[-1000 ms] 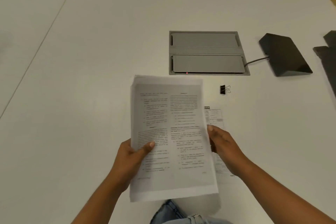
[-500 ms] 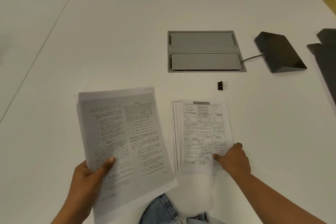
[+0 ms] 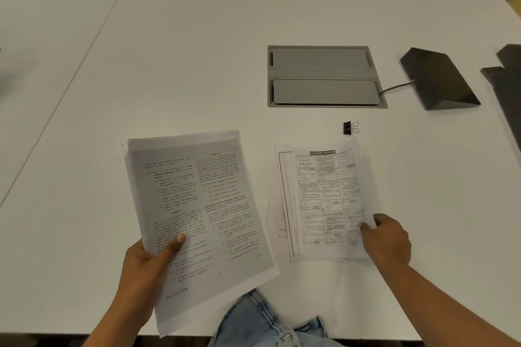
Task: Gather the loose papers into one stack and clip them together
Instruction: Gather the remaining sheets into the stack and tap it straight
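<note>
Papers (image 3: 197, 205) sit clamped in the left grip (image 3: 149, 259); right grip (image 3: 387, 236) pinches the table sheets' (image 3: 324, 200) near corner.

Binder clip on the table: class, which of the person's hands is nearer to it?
Right. The right hand rests on the papers lying just below the binder clip. The left hand holds other sheets far off to its lower left.

Papers (image 3: 197, 214) in left hand (image 3: 146, 267)
</note>
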Action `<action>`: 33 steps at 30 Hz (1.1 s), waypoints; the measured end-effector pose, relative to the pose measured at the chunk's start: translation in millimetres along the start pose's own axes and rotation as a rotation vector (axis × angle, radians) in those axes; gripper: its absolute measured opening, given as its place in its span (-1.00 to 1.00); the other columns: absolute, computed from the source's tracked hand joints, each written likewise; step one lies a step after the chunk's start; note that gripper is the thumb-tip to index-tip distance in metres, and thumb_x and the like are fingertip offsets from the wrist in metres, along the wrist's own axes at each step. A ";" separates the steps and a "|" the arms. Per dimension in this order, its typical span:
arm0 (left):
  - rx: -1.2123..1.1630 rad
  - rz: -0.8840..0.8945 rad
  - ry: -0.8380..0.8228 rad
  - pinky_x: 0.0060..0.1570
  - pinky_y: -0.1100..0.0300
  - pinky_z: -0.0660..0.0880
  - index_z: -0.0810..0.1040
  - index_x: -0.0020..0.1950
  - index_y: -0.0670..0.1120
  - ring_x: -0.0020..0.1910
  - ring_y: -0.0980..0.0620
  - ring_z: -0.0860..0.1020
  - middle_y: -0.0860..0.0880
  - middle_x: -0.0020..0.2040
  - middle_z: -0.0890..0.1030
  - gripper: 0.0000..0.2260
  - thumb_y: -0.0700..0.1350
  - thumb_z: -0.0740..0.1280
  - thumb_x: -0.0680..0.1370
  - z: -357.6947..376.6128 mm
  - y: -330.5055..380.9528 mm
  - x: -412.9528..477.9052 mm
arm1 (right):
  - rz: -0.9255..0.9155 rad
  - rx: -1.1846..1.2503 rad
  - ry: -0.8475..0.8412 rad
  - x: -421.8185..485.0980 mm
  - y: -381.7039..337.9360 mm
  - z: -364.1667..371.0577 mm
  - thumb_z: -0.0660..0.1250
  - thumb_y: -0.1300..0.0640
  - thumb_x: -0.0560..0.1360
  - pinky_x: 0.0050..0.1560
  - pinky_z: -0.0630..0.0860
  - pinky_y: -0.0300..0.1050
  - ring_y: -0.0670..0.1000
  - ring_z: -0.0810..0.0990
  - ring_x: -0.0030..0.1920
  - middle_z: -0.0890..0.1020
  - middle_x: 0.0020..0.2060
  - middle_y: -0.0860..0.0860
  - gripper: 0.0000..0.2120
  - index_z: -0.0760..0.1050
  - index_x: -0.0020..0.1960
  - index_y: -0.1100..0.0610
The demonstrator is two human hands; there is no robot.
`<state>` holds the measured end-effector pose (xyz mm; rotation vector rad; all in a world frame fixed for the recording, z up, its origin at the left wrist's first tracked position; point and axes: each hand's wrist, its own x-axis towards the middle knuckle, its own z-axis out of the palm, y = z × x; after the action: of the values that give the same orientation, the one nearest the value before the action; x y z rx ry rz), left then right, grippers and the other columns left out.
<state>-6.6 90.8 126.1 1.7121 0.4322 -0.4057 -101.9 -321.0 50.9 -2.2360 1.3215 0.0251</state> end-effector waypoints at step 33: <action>-0.194 -0.026 -0.179 -0.14 0.12 0.69 0.58 0.24 -0.02 -0.05 0.00 0.75 0.02 -0.01 0.78 -0.58 0.10 0.44 0.42 82.1 35.0 -13.6 | -0.052 0.974 -0.437 -59.1 -25.8 -79.4 0.41 0.14 0.43 -0.05 0.68 0.03 0.19 0.73 0.02 0.75 0.00 0.16 -0.74 0.68 0.08 0.20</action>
<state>-3.5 3.3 148.2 1.4696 0.3514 -0.5145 -131.2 -299.7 146.6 -1.3248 0.7727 -0.1185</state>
